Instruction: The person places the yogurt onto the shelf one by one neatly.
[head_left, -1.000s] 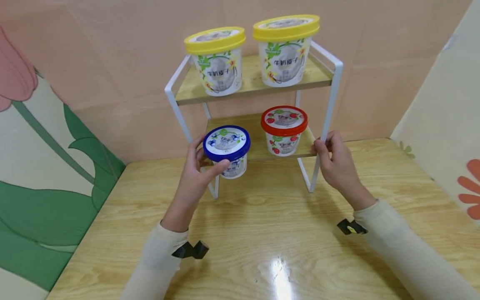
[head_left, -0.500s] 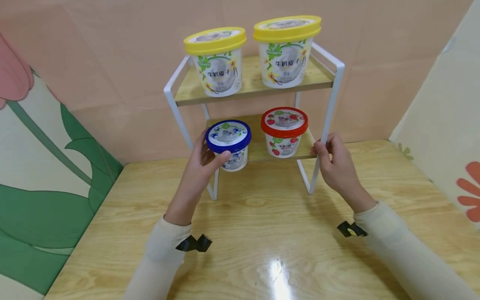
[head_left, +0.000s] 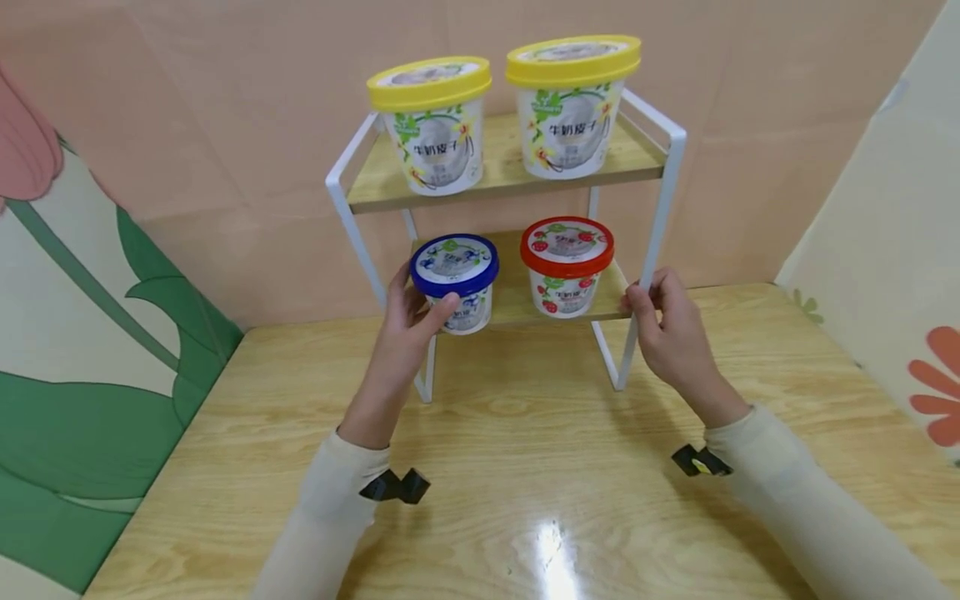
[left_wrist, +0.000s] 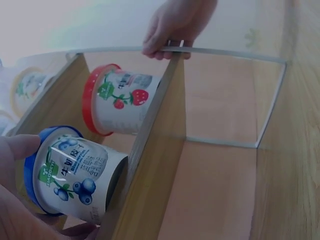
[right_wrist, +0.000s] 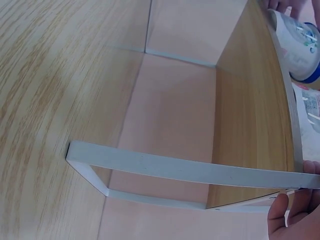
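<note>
My left hand [head_left: 397,354] grips a paper tub with a blue lid [head_left: 455,287], thumb in front and fingers round its left side. Blueberries are printed on that tub, and its base is at the front edge of the lower shelf [left_wrist: 152,165]; whether it touches the board I cannot tell. Beside it, to the right, a red-lidded tub [head_left: 567,268] with strawberries stands upright on the same shelf. My right hand [head_left: 671,337] holds the right front post of the white metal frame [head_left: 655,225] between thumb and fingers, at lower-shelf height.
Two larger yellow-lidded tubs [head_left: 437,125] stand on the upper shelf [head_left: 498,142], above the hands. The two-tier rack rests on a wood-grain table [head_left: 495,450] against a pinkish backdrop [head_left: 262,167]. A patterned panel [head_left: 82,417] borders the left side.
My left hand has raised the blue-lidded tub and moved it back toward the lower shelf's front edge. The right hand keeps its hold on the frame post.
</note>
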